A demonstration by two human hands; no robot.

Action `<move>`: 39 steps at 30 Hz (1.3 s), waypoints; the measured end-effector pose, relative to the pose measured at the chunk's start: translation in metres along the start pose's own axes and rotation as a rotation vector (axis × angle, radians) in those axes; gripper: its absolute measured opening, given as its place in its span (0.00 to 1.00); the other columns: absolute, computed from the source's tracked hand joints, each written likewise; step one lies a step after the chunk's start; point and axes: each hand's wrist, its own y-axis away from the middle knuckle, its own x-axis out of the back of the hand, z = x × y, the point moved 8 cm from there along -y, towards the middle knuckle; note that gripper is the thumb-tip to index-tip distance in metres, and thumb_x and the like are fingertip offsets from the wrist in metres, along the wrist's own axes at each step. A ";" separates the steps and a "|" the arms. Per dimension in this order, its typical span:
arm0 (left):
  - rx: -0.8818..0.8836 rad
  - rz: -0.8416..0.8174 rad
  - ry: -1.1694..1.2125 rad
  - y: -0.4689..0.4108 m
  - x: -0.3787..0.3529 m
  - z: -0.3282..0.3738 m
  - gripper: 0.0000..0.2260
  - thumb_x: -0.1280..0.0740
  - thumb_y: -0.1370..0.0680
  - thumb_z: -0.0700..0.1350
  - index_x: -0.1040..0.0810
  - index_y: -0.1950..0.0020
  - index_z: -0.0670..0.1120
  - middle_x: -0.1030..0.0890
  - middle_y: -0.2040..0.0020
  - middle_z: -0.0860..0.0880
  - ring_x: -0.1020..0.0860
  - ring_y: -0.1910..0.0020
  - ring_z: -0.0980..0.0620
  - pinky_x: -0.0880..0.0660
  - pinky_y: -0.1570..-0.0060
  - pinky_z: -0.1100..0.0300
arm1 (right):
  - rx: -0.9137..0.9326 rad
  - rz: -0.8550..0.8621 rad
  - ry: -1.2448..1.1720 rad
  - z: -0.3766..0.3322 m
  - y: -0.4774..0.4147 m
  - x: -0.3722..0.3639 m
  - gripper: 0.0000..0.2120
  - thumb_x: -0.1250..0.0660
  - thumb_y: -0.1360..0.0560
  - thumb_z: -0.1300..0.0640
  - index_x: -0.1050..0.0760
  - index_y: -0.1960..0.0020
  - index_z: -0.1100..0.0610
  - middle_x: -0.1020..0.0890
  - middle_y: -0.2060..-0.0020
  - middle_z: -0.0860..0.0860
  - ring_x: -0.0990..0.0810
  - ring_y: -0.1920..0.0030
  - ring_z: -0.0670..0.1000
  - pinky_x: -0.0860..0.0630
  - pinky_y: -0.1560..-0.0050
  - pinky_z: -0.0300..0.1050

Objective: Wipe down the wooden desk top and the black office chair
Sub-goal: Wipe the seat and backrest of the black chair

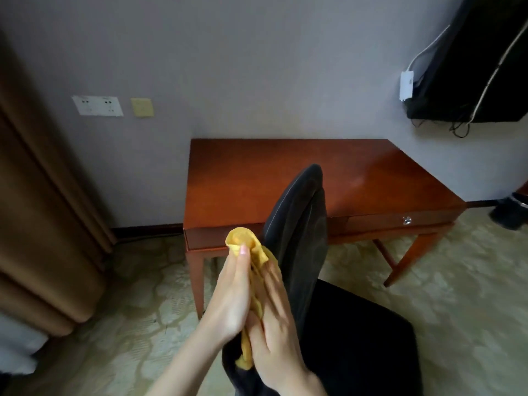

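Note:
A yellow cloth (248, 244) is sandwiched between my two hands, just left of the black office chair's backrest (298, 224). My left hand (232, 295) lies flat against the cloth's left side with its fingers straight. From the right, my right hand (274, 335) covers the cloth, with its thumb across the lower folds. The cloth's top bulges above my fingertips and its tail hangs below my right hand. The chair's seat (360, 341) faces right. Behind it stands the wooden desk (257, 178), its top bare and glossy.
A brown curtain (43, 224) hangs at the left. Wall sockets (97, 105) sit left of the desk. A black wall-mounted screen (480, 67) with white cables hangs at the upper right. A dark object (510, 211) lies on the patterned floor by the desk's right end.

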 end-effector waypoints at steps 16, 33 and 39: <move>0.135 0.315 -0.745 -0.039 0.018 0.014 0.30 0.60 0.28 0.70 0.38 0.29 0.66 0.30 0.30 0.57 0.34 0.31 0.56 0.38 0.31 0.55 | 0.488 0.000 0.214 0.105 -0.150 0.032 0.20 0.47 0.20 0.53 0.32 0.30 0.56 0.27 0.34 0.57 0.36 0.30 0.56 0.49 0.26 0.53; -0.061 0.241 -0.937 -0.071 0.008 0.026 0.31 0.62 0.26 0.70 0.30 0.37 0.58 0.23 0.49 0.57 0.26 0.47 0.58 0.30 0.47 0.60 | -0.497 0.115 0.117 0.306 -0.290 0.129 0.21 0.53 0.17 0.50 0.35 0.31 0.59 0.30 0.33 0.58 0.31 0.34 0.59 0.34 0.37 0.52; -0.134 0.245 -0.966 -0.071 0.006 0.034 0.31 0.63 0.25 0.65 0.29 0.53 0.45 0.24 0.60 0.49 0.27 0.57 0.52 0.35 0.42 0.56 | -0.632 0.212 0.006 0.299 -0.278 0.118 0.24 0.53 0.17 0.49 0.46 0.23 0.56 0.41 0.25 0.55 0.40 0.27 0.57 0.42 0.29 0.51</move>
